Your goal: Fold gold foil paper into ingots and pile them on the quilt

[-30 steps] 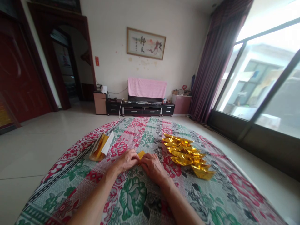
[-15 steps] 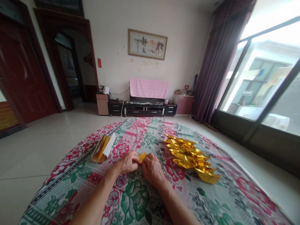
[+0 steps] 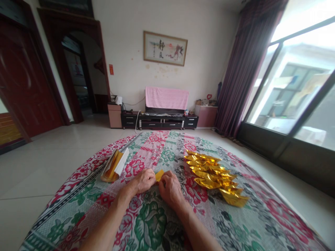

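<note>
Between my two hands lies a small piece of yellow-gold paper (image 3: 159,174), low over the flowered tablecloth (image 3: 150,223). My left hand (image 3: 145,180) has its fingers curled in and pinches the paper's left side. From the right, my right hand (image 3: 170,187) is closed on the same paper, its fingertips bent down around the near edge. Much of the paper is hidden behind the fingers. To the right of my hands, several shiny gold foil paper ingots (image 3: 209,174) are lined up in a slanting row.
A stack of gold and white paper sheets (image 3: 115,165), curled at the sides, lies on the table's left. Beyond the table stands a low black TV cabinet (image 3: 159,122) with a pink cloth (image 3: 166,98) over the television. Glass windows (image 3: 293,94) are on the right.
Both hands stay on the paper, with only slight shifts of the fingers. The whole view has moved very slightly.
</note>
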The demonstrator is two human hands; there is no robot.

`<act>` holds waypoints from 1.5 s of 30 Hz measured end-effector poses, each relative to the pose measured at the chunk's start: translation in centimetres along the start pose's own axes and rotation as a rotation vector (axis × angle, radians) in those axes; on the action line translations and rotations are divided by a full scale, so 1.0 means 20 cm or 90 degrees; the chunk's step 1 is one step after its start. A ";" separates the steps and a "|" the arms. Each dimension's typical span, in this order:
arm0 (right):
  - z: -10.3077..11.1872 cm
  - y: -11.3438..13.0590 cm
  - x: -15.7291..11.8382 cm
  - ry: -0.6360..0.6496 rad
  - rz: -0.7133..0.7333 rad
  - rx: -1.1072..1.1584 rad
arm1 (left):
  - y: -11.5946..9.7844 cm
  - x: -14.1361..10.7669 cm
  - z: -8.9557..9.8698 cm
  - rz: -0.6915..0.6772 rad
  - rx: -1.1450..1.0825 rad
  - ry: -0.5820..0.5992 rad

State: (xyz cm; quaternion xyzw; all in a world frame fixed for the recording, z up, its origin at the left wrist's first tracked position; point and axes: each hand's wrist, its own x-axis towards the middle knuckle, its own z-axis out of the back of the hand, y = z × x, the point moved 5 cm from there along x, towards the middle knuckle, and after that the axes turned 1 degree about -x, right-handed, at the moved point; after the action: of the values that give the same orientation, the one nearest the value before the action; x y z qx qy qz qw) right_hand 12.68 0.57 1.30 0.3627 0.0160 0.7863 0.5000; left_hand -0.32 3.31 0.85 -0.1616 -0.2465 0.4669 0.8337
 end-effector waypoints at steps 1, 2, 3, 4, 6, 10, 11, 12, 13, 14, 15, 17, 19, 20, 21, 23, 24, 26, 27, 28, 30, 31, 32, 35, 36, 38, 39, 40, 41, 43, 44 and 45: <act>0.00 0.00 0.00 0.001 -0.005 -0.003 | 0.00 0.00 0.00 0.000 -0.004 -0.001; 0.00 0.00 0.00 0.002 -0.011 -0.005 | 0.00 0.00 0.00 -0.001 -0.009 -0.003; 0.00 0.00 0.00 0.003 -0.016 -0.007 | -0.01 -0.01 0.00 -0.001 -0.014 -0.005; 0.00 0.00 0.00 0.003 -0.019 -0.008 | -0.01 -0.01 0.01 0.000 -0.018 -0.009; -0.01 0.00 0.01 0.001 -0.024 -0.006 | -0.02 -0.01 0.02 0.005 -0.025 -0.013; -0.01 0.00 0.01 -0.002 -0.034 0.004 | -0.04 -0.02 0.03 0.004 -0.035 -0.008; -0.01 0.00 0.01 -0.002 -0.036 0.006 | -0.04 -0.02 0.03 0.004 -0.036 -0.007; -0.01 0.00 0.01 -0.002 -0.037 0.008 | -0.04 -0.02 0.04 0.004 -0.036 -0.006; -0.01 0.00 0.00 -0.003 -0.038 0.008 | -0.04 -0.02 0.04 0.006 -0.034 -0.006; 0.00 0.00 0.00 -0.003 -0.039 0.007 | -0.04 -0.02 0.03 0.008 -0.029 -0.006; 0.00 0.00 0.00 -0.002 -0.039 0.005 | -0.04 -0.01 0.03 0.011 -0.022 -0.007; 0.00 0.00 0.00 -0.001 -0.039 -0.001 | -0.04 -0.01 0.03 0.020 -0.001 -0.008; 0.00 0.00 0.01 -0.001 -0.044 -0.006 | -0.03 -0.01 0.02 0.028 0.022 -0.006; 0.00 0.00 0.01 -0.002 -0.047 -0.007 | -0.03 -0.01 0.02 0.031 0.030 -0.007; 0.00 0.00 0.01 -0.003 -0.048 -0.007 | -0.03 -0.01 0.02 0.034 0.036 -0.010; 0.00 0.00 0.01 -0.006 -0.047 -0.006 | -0.03 -0.01 0.02 0.037 0.039 -0.016; 0.00 0.00 0.01 -0.007 -0.045 -0.006 | -0.04 -0.01 0.02 0.033 0.037 -0.016; -0.01 0.00 0.01 -0.008 -0.041 -0.007 | -0.04 -0.02 0.03 0.022 0.024 -0.010; -0.01 0.00 0.00 -0.008 -0.039 -0.008 | -0.04 -0.02 0.02 0.017 0.014 -0.004; -0.01 -0.01 0.00 -0.008 -0.037 -0.009 | -0.04 -0.02 0.02 0.013 0.004 0.000; -0.02 -0.01 0.01 -0.009 -0.036 -0.012 | -0.03 -0.02 0.02 0.013 -0.015 -0.001; -0.02 -0.01 0.01 -0.009 -0.037 -0.013 | -0.02 -0.02 0.02 0.014 -0.022 -0.003; -0.02 -0.01 0.01 -0.009 -0.038 -0.014 | -0.02 -0.02 0.02 0.014 -0.027 -0.004; -0.02 0.00 0.01 -0.006 -0.049 -0.020 | -0.02 -0.02 0.02 0.016 -0.034 -0.008; -0.02 0.00 0.01 -0.003 -0.053 -0.024 | -0.02 -0.02 0.02 0.017 -0.032 -0.010; -0.03 0.00 0.02 0.002 -0.062 -0.034 | -0.03 -0.02 0.03 0.022 -0.026 -0.014; -0.03 0.00 0.02 0.003 -0.067 -0.040 | -0.03 -0.02 0.03 0.025 -0.022 -0.016; -0.03 0.00 0.02 0.003 -0.070 -0.044 | -0.03 -0.03 0.03 0.026 -0.020 -0.018; -0.03 0.00 0.02 0.003 -0.072 -0.046 | -0.04 -0.03 0.04 0.025 -0.020 -0.017; -0.03 0.00 0.02 0.001 -0.070 -0.040 | -0.04 -0.03 0.04 0.018 -0.030 -0.011; -0.02 0.00 0.02 0.000 -0.065 -0.032 | -0.04 -0.03 0.04 0.014 -0.038 -0.007; -0.02 -0.01 0.02 -0.002 -0.059 -0.022 | -0.03 -0.03 0.04 0.011 -0.047 -0.003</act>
State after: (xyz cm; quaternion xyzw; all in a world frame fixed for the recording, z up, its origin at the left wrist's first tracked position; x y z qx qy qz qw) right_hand 12.48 0.99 1.16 0.3538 0.0186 0.7618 0.5424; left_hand -0.66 2.51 1.74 -0.1930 -0.2643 0.4653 0.8224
